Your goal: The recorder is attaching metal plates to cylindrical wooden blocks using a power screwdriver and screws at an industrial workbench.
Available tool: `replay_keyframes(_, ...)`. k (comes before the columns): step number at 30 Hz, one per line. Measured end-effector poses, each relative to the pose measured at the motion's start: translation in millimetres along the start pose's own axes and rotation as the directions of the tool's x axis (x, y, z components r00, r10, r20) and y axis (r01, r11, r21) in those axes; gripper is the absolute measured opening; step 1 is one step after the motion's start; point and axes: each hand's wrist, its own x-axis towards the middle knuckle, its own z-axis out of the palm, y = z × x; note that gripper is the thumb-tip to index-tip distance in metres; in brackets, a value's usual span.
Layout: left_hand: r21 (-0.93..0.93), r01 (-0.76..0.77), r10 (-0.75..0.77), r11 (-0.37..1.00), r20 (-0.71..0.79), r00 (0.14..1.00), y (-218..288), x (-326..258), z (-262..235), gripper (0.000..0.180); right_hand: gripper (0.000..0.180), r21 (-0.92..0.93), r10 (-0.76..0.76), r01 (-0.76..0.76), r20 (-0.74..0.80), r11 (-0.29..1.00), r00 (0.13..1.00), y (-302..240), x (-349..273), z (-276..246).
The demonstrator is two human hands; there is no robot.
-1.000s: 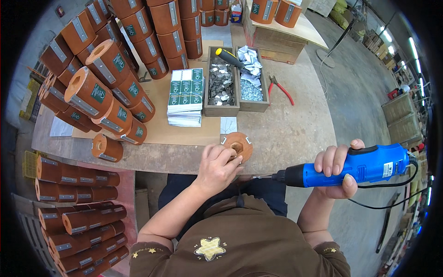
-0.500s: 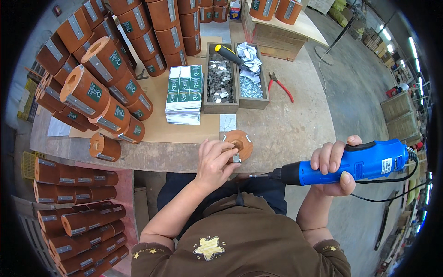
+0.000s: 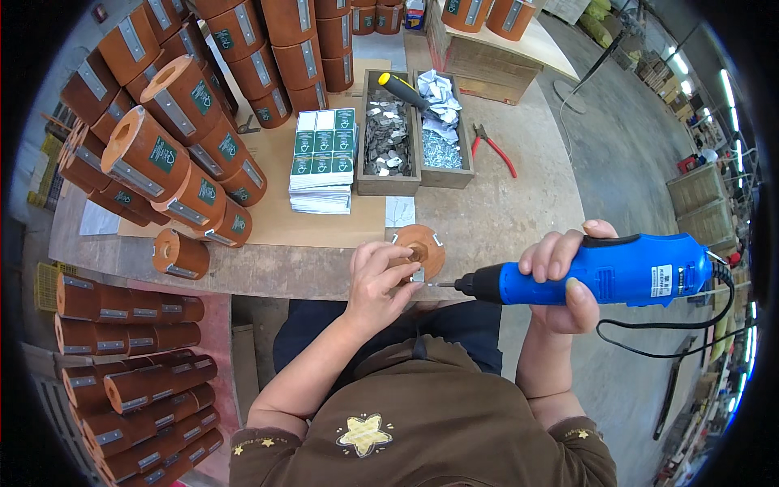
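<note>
Left hand (image 3: 378,284) pinches brown cylinder (image 3: 432,252); right hand (image 3: 561,276) grips blue driver (image 3: 604,272). At the cylinder's twelve o'clock, wooden boxes (image 3: 389,186) hold grey pieces (image 3: 385,134), silvery hardware (image 3: 441,156).

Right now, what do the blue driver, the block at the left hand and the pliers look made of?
Blue driver: probably plastic, smooth moulded shell. Block: likely wood, matte reddish brown; stain or paint unclear. Pliers: probably metal, dark grey; red handles perhaps plastic, evenly coloured.

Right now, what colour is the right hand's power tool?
The power tool is blue and black; head view.
</note>
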Motion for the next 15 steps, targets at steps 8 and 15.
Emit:
replay_keyframes(8,-0.033,-0.009,0.007,0.999,-0.036,0.999,-1,-2,1,0.033,0.056,-0.085,0.022,-0.016,0.065,0.996,0.998,14,3,8)
replay_keyframes(15,-0.039,-0.015,0.013,0.999,-0.048,0.999,-3,-3,2,0.033,0.055,-0.125,0.016,0.0,0.13,0.992,0.991,22,5,11)
